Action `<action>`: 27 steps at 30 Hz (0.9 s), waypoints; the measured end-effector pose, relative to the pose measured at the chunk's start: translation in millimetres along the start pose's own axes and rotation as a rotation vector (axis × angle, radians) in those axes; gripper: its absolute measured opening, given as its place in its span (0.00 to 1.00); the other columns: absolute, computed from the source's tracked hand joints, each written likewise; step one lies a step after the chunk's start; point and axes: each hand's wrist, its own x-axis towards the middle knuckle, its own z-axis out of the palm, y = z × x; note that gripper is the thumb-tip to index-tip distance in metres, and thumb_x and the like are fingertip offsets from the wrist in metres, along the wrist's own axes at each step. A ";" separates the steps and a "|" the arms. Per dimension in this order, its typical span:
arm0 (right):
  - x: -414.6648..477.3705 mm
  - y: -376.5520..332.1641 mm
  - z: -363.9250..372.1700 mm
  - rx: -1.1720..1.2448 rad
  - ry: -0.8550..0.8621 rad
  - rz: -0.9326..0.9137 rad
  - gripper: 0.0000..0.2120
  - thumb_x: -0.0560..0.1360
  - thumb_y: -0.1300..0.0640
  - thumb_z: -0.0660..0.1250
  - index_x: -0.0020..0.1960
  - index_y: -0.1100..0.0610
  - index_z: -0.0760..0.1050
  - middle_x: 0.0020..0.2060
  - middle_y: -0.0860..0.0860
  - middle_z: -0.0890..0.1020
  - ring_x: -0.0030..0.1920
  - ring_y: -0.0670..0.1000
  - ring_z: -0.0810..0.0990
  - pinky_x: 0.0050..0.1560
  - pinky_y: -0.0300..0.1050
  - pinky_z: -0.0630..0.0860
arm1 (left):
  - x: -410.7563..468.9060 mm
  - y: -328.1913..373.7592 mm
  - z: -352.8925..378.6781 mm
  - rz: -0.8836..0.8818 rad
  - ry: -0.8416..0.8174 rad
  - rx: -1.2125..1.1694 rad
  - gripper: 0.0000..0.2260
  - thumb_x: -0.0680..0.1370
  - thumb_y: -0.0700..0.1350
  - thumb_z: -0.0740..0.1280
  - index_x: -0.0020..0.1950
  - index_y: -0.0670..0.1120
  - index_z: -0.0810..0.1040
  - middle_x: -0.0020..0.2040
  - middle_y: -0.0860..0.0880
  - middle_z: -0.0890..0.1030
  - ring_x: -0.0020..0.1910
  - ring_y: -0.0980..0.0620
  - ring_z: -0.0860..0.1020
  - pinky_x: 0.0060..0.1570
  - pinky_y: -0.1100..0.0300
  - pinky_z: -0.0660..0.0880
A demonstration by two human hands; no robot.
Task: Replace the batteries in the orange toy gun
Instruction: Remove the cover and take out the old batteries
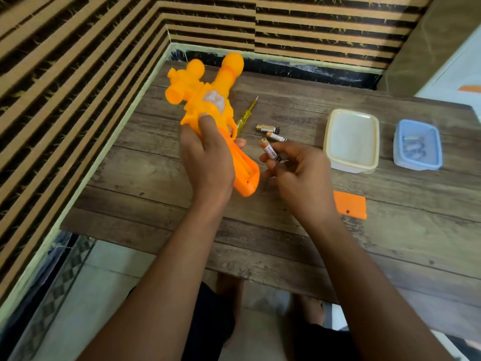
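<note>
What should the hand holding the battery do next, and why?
Probably carry the battery in the right hand to the open slot in the grip of the toy gun, which the left hand holds. The slot looks empty, and its orange cover lies off on the table. Whether this battery is fresh or used, I cannot tell.

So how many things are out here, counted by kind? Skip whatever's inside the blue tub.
Toy gun: 1
Screwdriver: 1
Loose batteries: 3, one battery held in the right hand
Plastic tubs: 2, white and blue
Orange cover: 1
Total: 8
</note>
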 end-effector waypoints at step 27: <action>7.0 2.5 -3.8 -0.637 -0.194 -0.119 0.09 0.78 0.58 0.68 0.54 0.57 0.85 0.47 0.57 0.84 0.48 0.58 0.81 0.48 0.53 0.81 | 20.0 -7.0 -51.0 -0.419 -0.094 0.323 0.18 0.84 0.61 0.64 0.49 0.46 0.77 0.46 0.38 0.85 0.38 0.42 0.88 0.30 0.54 0.83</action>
